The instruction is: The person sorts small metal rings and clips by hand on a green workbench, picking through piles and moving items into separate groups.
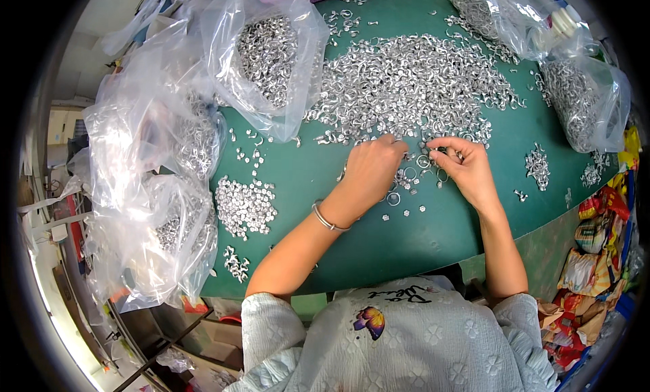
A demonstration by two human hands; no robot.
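A broad pile of small silver metal pieces (413,80), many ring-shaped, lies on the green table (325,246). My left hand (374,170) is at the pile's near edge, its fingers curled in and their tips mostly hidden; what they hold cannot be seen. To its right, my right hand (466,167) has thumb and index finger brought together in a pinch at the same edge. Whatever small piece is between them is too small to name. Just beside those fingertips is a silver ring (424,162). Another ring (393,199) and several tiny loose pieces lie between my forearms.
Clear plastic bags of metal pieces stand at the left (156,209), back left (267,67) and right (582,101). A heap of small silver bits (245,207) lies left of my left forearm. Smaller clusters (537,167) are at the right. Colourful packets (589,256) are beyond the table's right edge.
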